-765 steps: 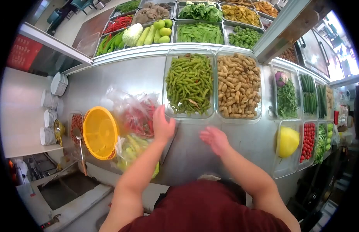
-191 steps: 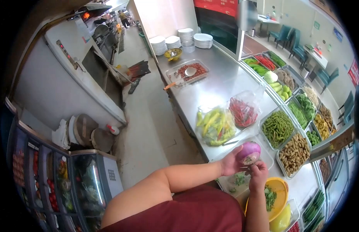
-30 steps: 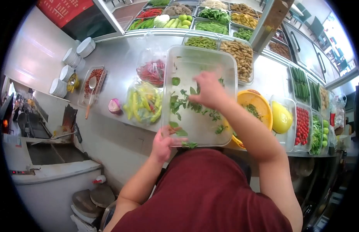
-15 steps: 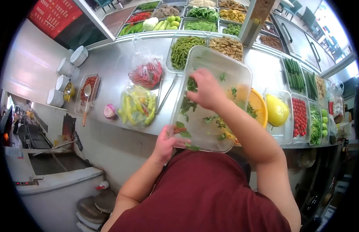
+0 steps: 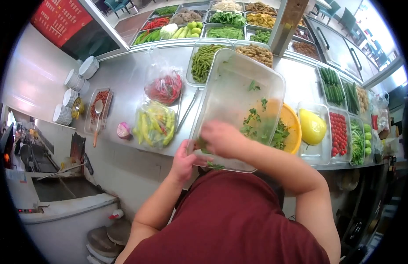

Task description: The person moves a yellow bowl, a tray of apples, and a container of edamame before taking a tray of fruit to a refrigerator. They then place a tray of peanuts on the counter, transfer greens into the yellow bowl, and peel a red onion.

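A clear plastic tub [image 5: 239,70] tilts toward me over the counter edge, scattered leafy greens [image 5: 252,116] clinging to its inside. Its near-left rim is in the grip of my left hand [image 5: 184,162]. Inside the tub, low by the left wall, is my right hand [image 5: 221,138], blurred by motion. Its fingers are curled, and a bit of green shows beside them, mostly hidden. A few leaves [image 5: 215,166] lie in the near corner. Partly behind the tub stands a yellow basin [image 5: 294,134] with more greens in it.
Left of the tub are tongs [image 5: 188,110], bagged yellow-green peppers [image 5: 155,125], bagged red peppers [image 5: 164,87], a cut onion [image 5: 123,130] and a tray with a spoon [image 5: 98,108]. On the right sit a yellow bag [image 5: 312,126] and tomatoes [image 5: 339,134].
My right hand has swept from the tub's upper left down toward me, and the leaves along that side are gone from there. My left hand has closed on the rim.
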Motion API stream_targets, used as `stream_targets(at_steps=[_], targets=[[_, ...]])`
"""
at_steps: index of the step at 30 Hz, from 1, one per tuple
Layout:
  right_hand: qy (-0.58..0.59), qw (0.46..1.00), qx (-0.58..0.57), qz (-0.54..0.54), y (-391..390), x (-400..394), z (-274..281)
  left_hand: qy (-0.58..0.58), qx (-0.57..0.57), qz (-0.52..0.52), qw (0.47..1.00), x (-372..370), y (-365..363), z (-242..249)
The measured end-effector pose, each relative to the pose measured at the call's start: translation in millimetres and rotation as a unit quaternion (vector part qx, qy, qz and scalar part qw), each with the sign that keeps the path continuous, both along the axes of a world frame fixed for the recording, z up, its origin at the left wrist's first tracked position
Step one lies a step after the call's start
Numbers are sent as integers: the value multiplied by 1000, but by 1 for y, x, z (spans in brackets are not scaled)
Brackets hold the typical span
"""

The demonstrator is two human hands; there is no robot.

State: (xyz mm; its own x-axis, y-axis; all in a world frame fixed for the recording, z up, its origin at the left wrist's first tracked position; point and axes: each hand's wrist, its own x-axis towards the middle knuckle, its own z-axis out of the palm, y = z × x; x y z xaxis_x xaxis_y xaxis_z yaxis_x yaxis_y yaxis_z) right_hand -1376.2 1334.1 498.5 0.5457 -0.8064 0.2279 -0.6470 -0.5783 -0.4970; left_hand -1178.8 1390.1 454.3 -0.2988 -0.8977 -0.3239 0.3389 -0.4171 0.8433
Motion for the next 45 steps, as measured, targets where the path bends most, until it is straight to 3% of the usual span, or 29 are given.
stream_targets(at_steps=[2,4,6,8,11,14,16,20,22,23,25,26,28,29,31,32,34,36,37,39,43,45], targets=[[111,975,97,167,12,3,-1,-17,-13,11,1000,2,-2,-2],[105,977,101,153,13,-12,12,-31,-25,23,999,4,-4,-1],[58,994,93,-9,-4,-35,28,-29,-6,-2,1000,6,-2,9],[-4,988,-65,-139,-36,-68,19,-19,-6,5,1000,6,-2,12],[-1,969,-114,-221,-56,-97,26,-5,-17,7,1000,10,-3,11],[70,979,-35,-191,-34,-92,-1,8,-22,14,1000,14,-2,2],[167,982,42,-73,-8,-78,-13,18,-25,20,999,16,-3,0],[128,974,158,-96,-6,-69,20,21,12,40,999,16,-6,-1],[32,978,-63,-196,-29,-85,22,20,10,34,999,16,-8,0],[32,977,-64,-200,-36,-94,19,22,8,31,999,16,-9,1],[293,934,-105,-173,-48,-108,4,26,7,26,999,16,-10,1],[294,934,-105,-174,-39,-105,-4,28,-1,15,1000,18,-10,2],[351,932,-61,-60,-4,-89,-20,31,-7,9,999,20,-9,0],[351,933,-64,-57,5,-83,-17,30,-1,9,1000,21,-9,-1],[185,975,112,-52,19,-70,4,25,5,13,1000,24,-11,-3],[181,976,112,-51,14,-66,14,24,0,6,1000,25,-12,-4],[52,987,83,-124,-13,-67,35,22,-6,-8,1000,23,-13,-2],[-1,984,-78,-158,-44,-67,39,30,-6,-22,999,18,-16,5],[-1,983,-80,-163,-56,-67,44,29,-8,-27,999,16,-19,6],[-32,960,-229,-161,-73,-59,61,37,-26,-62,997,16,-21,9],[8,952,-259,-163,-79,-48,58,23,-44,-64,997,14,-22,16],[28,984,-172,-39,-71,-43,40,19,-40,-45,998,15,-22,14]])
